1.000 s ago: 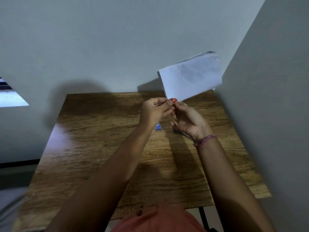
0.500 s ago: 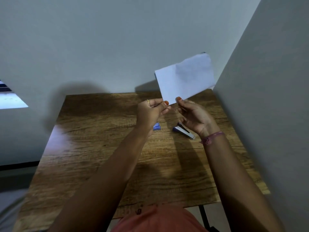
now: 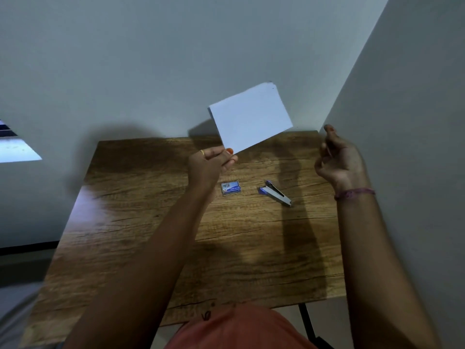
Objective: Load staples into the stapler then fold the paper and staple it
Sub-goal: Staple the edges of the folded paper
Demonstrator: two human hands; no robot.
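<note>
A folded white paper (image 3: pixel 251 117) is held up in the air above the far side of the wooden table (image 3: pixel 151 235). My left hand (image 3: pixel 210 163) pinches its lower left corner between thumb and fingers. My right hand (image 3: pixel 338 159) hovers to the right near the side wall, fingers loosely curled, holding nothing. A small blue and silver stapler (image 3: pixel 275 193) lies on the table between my hands, its jaws slightly apart. A little blue staple box (image 3: pixel 230 188) lies just left of it, below my left hand.
Grey walls stand behind the table and along its right side. A bright window patch (image 3: pixel 15 149) shows at the far left. The table's dark metal leg (image 3: pixel 305 321) is visible at the near right, beside my orange clothing.
My right hand has let go of the paper and moved away to the right. My left hand alone keeps the paper raised. The stapler and staple box are now uncovered.
</note>
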